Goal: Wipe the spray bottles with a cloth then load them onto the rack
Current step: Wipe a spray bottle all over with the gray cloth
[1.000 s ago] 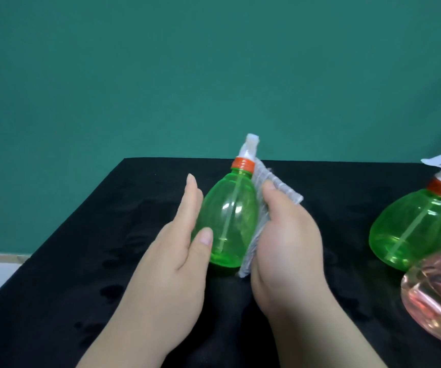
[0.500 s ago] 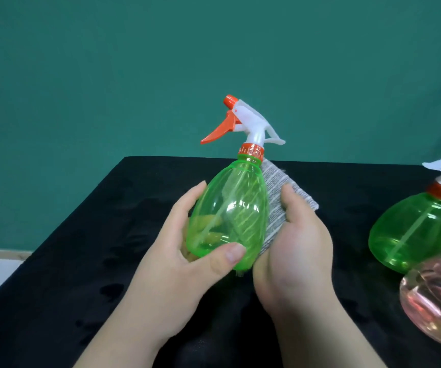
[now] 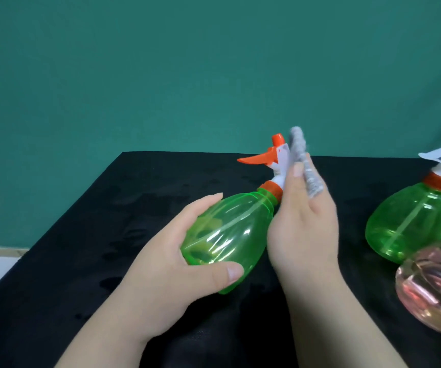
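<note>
While your left hand [image 3: 166,274] grips the green spray bottle [image 3: 235,235] round its lower body, thumb on the near side, the bottle lies tilted above the black table [image 3: 107,235], trigger head [image 3: 280,155] up and away. Your right hand [image 3: 307,229] pinches the grey cloth [image 3: 297,147] against that head. Second green bottle [image 3: 410,224] and pink bottle [image 3: 437,288]: at right, apart from both hands.

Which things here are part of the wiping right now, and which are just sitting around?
In use: the tilted green spray bottle, gripped by the left hand; the grey cloth, pinched in the right hand against the sprayer head.
Idle: a second green spray bottle and a pink bottle at the right, probably awaiting their turn; the black table cover.
</note>
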